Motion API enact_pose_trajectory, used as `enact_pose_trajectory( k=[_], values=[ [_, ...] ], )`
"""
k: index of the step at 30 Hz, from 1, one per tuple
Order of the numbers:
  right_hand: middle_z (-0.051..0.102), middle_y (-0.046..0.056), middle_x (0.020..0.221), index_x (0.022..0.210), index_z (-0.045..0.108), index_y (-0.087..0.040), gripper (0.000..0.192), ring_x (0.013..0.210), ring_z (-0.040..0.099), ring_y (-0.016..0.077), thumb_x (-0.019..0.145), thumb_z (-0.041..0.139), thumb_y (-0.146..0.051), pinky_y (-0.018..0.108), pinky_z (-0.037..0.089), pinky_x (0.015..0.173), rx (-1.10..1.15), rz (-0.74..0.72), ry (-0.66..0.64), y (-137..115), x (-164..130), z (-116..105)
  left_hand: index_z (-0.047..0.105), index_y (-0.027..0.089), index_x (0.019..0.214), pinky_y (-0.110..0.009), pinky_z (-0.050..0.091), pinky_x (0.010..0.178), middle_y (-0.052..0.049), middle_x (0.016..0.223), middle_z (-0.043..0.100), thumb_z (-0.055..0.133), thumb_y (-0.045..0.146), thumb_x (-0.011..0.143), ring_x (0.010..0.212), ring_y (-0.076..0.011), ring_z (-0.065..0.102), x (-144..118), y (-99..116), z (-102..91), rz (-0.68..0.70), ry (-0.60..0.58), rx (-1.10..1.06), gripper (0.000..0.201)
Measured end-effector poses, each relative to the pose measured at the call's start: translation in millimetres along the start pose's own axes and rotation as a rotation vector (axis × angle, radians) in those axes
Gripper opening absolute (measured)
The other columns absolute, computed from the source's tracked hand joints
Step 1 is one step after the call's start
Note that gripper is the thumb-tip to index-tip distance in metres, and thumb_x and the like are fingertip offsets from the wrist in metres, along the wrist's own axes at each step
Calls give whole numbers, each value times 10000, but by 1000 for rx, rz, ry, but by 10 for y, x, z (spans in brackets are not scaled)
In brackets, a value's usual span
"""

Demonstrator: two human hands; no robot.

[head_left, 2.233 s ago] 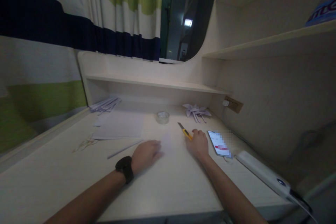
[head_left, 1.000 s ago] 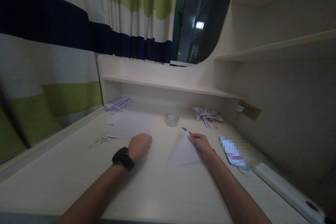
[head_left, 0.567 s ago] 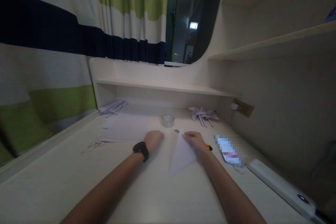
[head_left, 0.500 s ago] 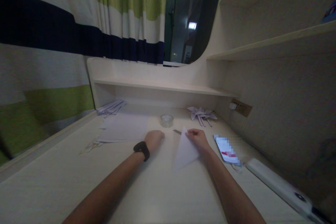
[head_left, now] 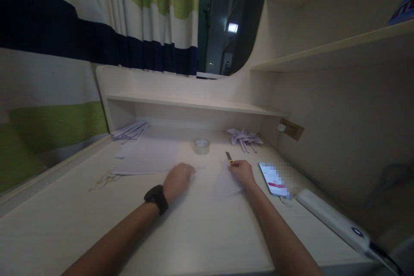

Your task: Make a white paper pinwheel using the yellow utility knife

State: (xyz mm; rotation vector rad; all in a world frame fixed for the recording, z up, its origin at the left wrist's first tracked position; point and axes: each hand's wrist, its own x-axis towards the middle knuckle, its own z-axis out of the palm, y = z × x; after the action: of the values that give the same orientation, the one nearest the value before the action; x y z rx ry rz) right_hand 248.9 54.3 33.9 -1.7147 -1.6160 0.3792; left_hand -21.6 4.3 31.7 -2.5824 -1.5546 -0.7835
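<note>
Your left hand (head_left: pixel 177 180), the one with the watch (head_left: pixel 157 198) on its wrist, lies knuckles-up on the desk (head_left: pixel 207 241) at the left edge of a pale sheet of paper (head_left: pixel 223 182). Its fingers are loosely curled, and you cannot tell from here whether they pin anything under them. Your right hand (head_left: pixel 242 171) sits at the sheet's far right corner with the fingers drawn together. Its tips are just beside the yellow end of the knife (head_left: pixel 229 157), but whether they pinch the paper, the knife or nothing is hidden.

The sheet lies flat between your two hands, near the middle of the desk. By the look of it, the step in hand is laying the sheet down and steadying it from both sides. A next move on it calls for the left hand to keep the paper from sliding, and for care with the blade, which points away from you towards the roll of tape (head_left: pixel 201 145).

The phone (head_left: pixel 274 179) lies close to your right wrist, a stack of paper (head_left: pixel 147 155) sits beyond your left hand, and a paper pinwheel (head_left: pixel 243 136) rests at the back
</note>
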Motion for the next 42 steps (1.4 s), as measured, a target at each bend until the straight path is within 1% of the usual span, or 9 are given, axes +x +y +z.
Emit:
enact_pose_trajectory(
  k=[9,13,16,18,21,25,29,38,42],
  values=[
    [731,61,792,777,740,-207,160,792,664,225,668,649,-282,277,453,706,-7,-4,57,8,4,-9,677,161,952,-362,418,906,-85,975,683,428,164,885,961,-209,578,-192,89,-66,23,4,-118,257],
    [722,79,786,837,730,-169,269,748,654,226,682,652,-375,287,462,662,194,-43,75,-164,-73,15,632,135,1085,-381,435,884,-131,1103,655,451,343,894,984,-229,590,-131,180,-54,-133,51,-403,336],
    [706,80,713,802,718,-151,346,647,626,220,620,708,-445,295,456,581,537,-34,-6,-384,-206,131,604,117,1127,-343,477,724,-148,1038,674,501,468,845,850,-225,625,-73,235,-20,-227,-37,-704,462],
    [694,75,689,770,710,-149,361,628,611,207,575,745,-452,290,448,568,658,-5,-35,-518,-302,221,649,88,1000,-294,448,597,-121,848,690,516,478,825,691,-193,606,-59,234,13,-234,-142,-830,448],
    [659,41,630,748,686,-152,370,565,577,167,512,797,-414,268,426,540,848,71,-112,-618,-399,303,659,69,756,-246,339,478,-58,623,608,514,477,816,517,-131,491,-74,188,36,-283,-197,-903,437],
    [625,-3,592,796,673,-168,331,512,554,130,570,787,-380,238,398,512,1036,91,-405,-576,-425,285,632,99,664,-235,297,490,-23,603,560,533,455,808,540,-117,440,-95,133,-41,-182,-237,-879,397],
    [598,-2,531,628,652,-134,265,475,526,109,551,803,-338,228,379,501,980,36,-528,-520,-421,246,625,117,649,-233,302,519,-9,597,542,515,428,819,566,-120,432,-81,116,-167,-95,-299,-768,372],
    [592,0,503,609,676,-129,239,442,476,96,521,792,-319,222,316,457,692,-48,-437,-487,-389,268,646,111,660,-227,328,546,-1,597,548,546,359,788,567,-116,446,-79,4,-286,-58,-416,-775,296],
    [579,-3,477,569,663,-127,221,435,460,89,488,790,-289,219,306,459,750,-8,-435,-420,-312,230,623,117,592,-226,287,502,17,522,498,571,399,771,503,-99,386,-84,-77,-338,-77,-448,-811,338]
  ],
)
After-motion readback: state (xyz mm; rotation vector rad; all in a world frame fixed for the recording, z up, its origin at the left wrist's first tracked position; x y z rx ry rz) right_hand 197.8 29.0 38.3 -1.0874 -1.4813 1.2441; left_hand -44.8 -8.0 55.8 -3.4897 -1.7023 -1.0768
